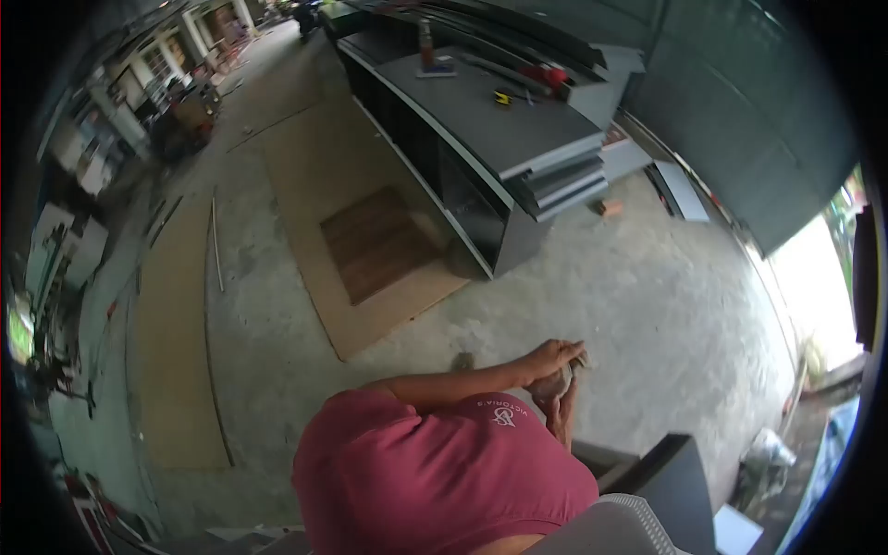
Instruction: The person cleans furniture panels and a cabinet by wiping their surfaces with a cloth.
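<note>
My left hand (556, 355) reaches across in front of my chest, its fingers bent and closed at the top of a small pale, translucent object (552, 384). It looks rounded, like a plastic container or bag, but blur hides its exact kind. Just below, my right hand (567, 393) is raised against the same object, partly behind it, with the fingers up near those of the left hand. Both hands are close together above the concrete floor (666, 324).
A long dark cabinet (444, 176) lies ahead, bearing grey panels (499, 111), a bottle (425, 42) and a yellow tape measure (502, 98). Beneath it is a cardboard sheet (342, 324) with a brown wood-grain panel (381, 245). A dark box-like piece (671, 481) stands at my right.
</note>
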